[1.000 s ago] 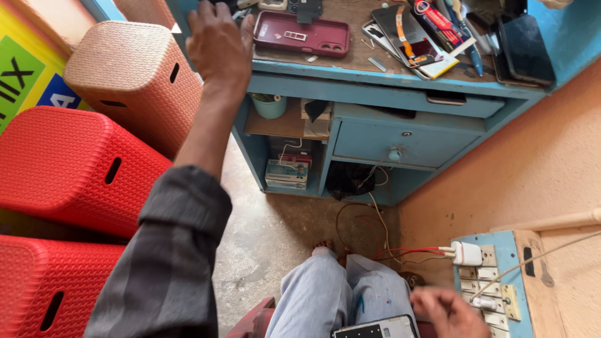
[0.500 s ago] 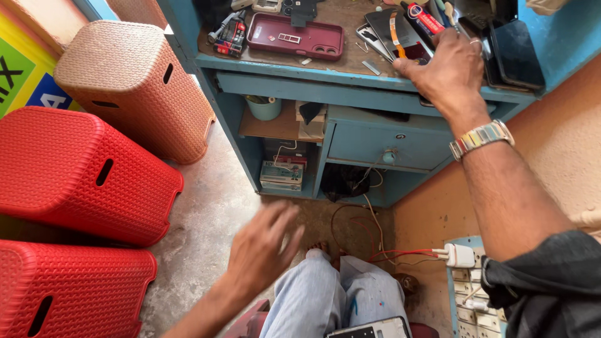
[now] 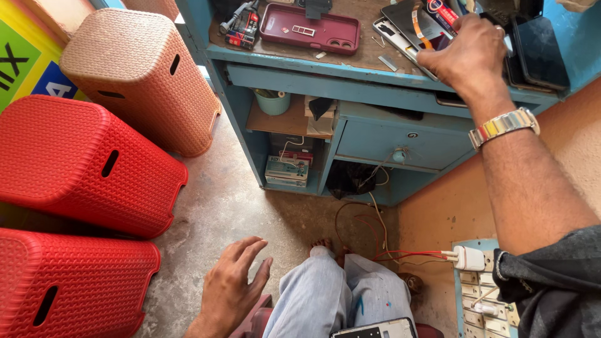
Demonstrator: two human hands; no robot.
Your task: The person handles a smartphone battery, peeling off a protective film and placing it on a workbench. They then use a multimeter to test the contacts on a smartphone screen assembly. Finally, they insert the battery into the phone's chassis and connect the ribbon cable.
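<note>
While the right hand (image 3: 466, 59) reaches up onto the blue workbench (image 3: 375, 78), its fingers curl down over a cluster of small tools and phone parts at the bench's right end, among them a red-handled tool (image 3: 441, 11) and a flat grey phone panel (image 3: 400, 39); the hand covers its own fingertips, so an onlooker cannot tell which item, if any, is actually gripped. A metal wristwatch (image 3: 504, 125) sits on that wrist. The left hand (image 3: 235, 285) hangs low beside the seated person's knee, fingers spread and relaxed, holding nothing and touching nothing. A phone (image 3: 374, 328) rests on the lap, just below the knees. For a clean pick from so crowded a surface, the judgement is that the fingers should close on one item only and lift it straight up, so that the dark phones (image 3: 538, 47) lying just to the right are not dragged off the edge. The maroon phone case (image 3: 310, 28) lies well to the left and is out of the way. Red plastic stools (image 3: 81, 163) lie stacked on the floor at left, apart from the work.
</note>
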